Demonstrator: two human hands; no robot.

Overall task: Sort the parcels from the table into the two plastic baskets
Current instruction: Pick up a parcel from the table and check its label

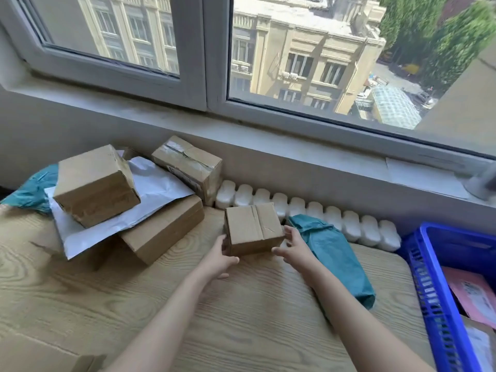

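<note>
A small cardboard box (pixel 253 226) stands on the wooden table (pixel 241 304) near its far edge. My left hand (pixel 218 260) grips its left lower corner, and my right hand (pixel 294 248) holds its right side with fingers spread. A teal mailer bag (pixel 335 253) lies just right of the box, partly under my right forearm. At the far left is a pile: a cardboard box (pixel 94 186) on a white mailer (pixel 150 200), a flat box (pixel 166 229) under it, a taped box (pixel 190 165) behind and another teal bag (pixel 32 190). A blue plastic basket (pixel 434 291) stands at the right edge.
The blue basket holds a pink parcel (pixel 472 294) and other packets. A white radiator (pixel 322 213) runs along the table's far edge under the window sill (pixel 295 146). A cardboard piece (pixel 40 355) lies at the bottom left corner.
</note>
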